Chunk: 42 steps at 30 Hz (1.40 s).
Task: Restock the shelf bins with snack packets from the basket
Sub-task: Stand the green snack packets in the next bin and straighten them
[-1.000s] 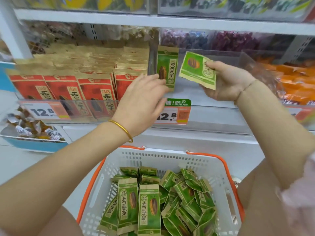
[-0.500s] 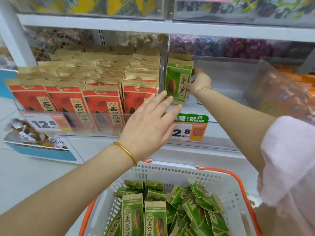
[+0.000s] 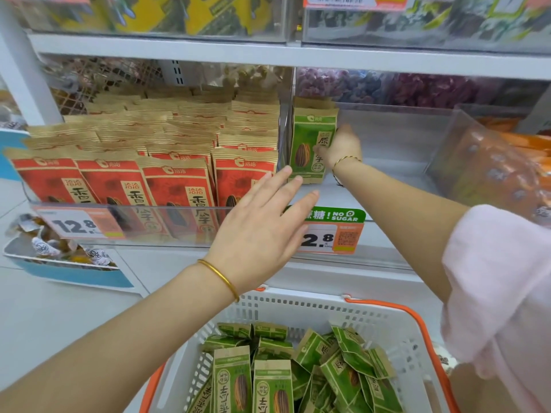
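Green sunflower-seed packets stand upright against the left wall of a clear shelf bin. My right hand reaches into that bin and pinches the front packet at its right edge, thumb across its face. My left hand hovers in front of the bin's front wall with straight, spread fingers, holding nothing, its fingertips just short of the packet's bottom edge. Below, a white basket with orange handles holds several more green packets in a loose pile.
The bin to the left is packed with red packets. An orange price tag hangs on the bin front. A bin of orange snacks stands to the right, and a blue tray of wrapped sweets sits lower left.
My left hand let go of the upright green packet and drew back with fingers straight. My right hand carried its packet into the bin against the first one.
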Available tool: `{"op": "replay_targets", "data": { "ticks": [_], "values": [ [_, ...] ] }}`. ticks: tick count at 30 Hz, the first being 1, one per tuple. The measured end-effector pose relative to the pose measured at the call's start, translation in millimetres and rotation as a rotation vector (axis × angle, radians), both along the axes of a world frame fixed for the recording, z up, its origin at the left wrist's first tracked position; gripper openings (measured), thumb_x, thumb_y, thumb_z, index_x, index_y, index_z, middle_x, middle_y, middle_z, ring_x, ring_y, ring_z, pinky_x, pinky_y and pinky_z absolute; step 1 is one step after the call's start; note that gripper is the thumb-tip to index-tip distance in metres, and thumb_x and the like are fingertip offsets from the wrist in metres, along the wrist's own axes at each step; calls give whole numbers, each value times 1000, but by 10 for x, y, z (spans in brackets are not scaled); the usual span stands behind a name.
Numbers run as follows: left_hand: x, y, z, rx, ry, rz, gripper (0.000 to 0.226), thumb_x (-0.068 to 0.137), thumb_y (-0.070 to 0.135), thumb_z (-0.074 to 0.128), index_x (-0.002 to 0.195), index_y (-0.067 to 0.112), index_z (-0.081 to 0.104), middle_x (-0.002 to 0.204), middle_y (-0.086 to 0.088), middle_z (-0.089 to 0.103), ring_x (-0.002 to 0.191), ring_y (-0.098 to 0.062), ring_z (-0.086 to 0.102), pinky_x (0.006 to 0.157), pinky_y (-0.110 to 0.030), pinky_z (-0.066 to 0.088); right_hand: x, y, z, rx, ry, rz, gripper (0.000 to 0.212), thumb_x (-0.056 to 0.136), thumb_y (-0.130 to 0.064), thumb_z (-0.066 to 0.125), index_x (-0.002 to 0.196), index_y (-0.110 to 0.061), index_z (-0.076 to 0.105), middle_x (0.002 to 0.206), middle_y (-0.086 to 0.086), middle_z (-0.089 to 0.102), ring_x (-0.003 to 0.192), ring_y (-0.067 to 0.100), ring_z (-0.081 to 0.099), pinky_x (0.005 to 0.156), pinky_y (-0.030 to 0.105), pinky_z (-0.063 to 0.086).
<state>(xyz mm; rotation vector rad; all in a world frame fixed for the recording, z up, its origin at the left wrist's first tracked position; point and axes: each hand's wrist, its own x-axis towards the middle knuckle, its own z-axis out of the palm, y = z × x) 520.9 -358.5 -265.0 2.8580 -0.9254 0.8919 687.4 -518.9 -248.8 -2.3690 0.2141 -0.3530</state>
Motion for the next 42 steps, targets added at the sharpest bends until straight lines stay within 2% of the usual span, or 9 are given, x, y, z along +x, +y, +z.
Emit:
{"op": "replay_targets", "data": {
  "ticks": [6, 12, 23, 25, 28, 30, 35, 38, 42],
  "values": [
    [-26, -14, 10, -2, 15, 5, 46, 93, 32, 36, 130, 10, 55, 134, -16, 53, 134, -33, 39, 112, -42, 24, -17, -20, 40, -25, 40, -12, 47, 93, -28, 59, 126, 0, 41, 126, 16, 54, 117, 31, 52, 87, 34, 43],
    [-44, -30, 27, -13, 28, 11, 48, 93, 32, 35, 130, 10, 55, 133, -17, 53, 133, -33, 40, 112, -43, 25, 48, -24, 67, -51, 55, -8, 36, 96, -31, 52, 118, -2, 50, 118, 15, 60, 109, 30, 57, 73, 29, 37],
    [-39, -21, 16, -2, 62, 4, 48, 93, 32, 35, 132, 11, 52, 135, -16, 52, 134, -32, 38, 113, -41, 24, 65, -63, 21, -62, 114, 26, 28, 94, -35, 54, 106, -9, 51, 117, 13, 62, 106, 30, 59, 76, 33, 43],
    [-40, -22, 18, 3, 65, 1, 48, 93, 32, 36, 133, 10, 52, 135, -16, 52, 135, -32, 38, 113, -41, 24, 34, -69, 23, -71, 106, 27, 26, 94, -35, 55, 97, -11, 46, 110, 13, 62, 106, 30, 59, 76, 33, 42],
    [-61, -8, 36, -10, 50, -20, 46, 93, 30, 38, 132, 9, 53, 135, -16, 52, 135, -32, 37, 114, -42, 25, -71, -98, 95, -44, 91, 45, 35, 91, -37, 59, 77, -11, 41, 80, 6, 54, 101, 30, 61, 75, 33, 46],
    [-105, -18, 57, -41, 1, -66, 43, 93, 25, 40, 128, 7, 55, 134, -15, 53, 134, -32, 39, 114, -43, 26, -249, -148, 210, 50, 22, 81, 34, 88, -35, 64, 81, -10, 43, 83, 7, 56, 96, 31, 62, 78, 38, 53],
    [-363, -112, -41, -60, -208, -289, 30, 85, 12, 50, 109, 11, 67, 118, -5, 65, 106, -26, 54, 86, -40, 40, -1686, -487, 520, 155, -238, 285, 19, 84, -22, 69, 80, -16, 52, 71, 2, 58, 57, 12, 63, 42, 18, 41],
    [-509, -171, -337, 112, -100, -388, 27, 84, 15, 46, 101, 13, 66, 108, -3, 67, 97, -25, 53, 77, -37, 37, -2376, -678, 335, 123, 86, 472, 12, 82, -17, 68, 79, -13, 57, 65, 4, 62, 47, 10, 60, 39, 22, 43],
    [-541, -216, -758, 363, 196, -360, 36, 78, 25, 37, 97, 15, 66, 101, -3, 66, 91, -25, 60, 74, -37, 39, -2310, -639, -584, -207, 777, 625, 12, 89, -24, 62, 94, -13, 60, 82, 12, 69, 72, 28, 68, 51, 25, 51]
  ]
}}
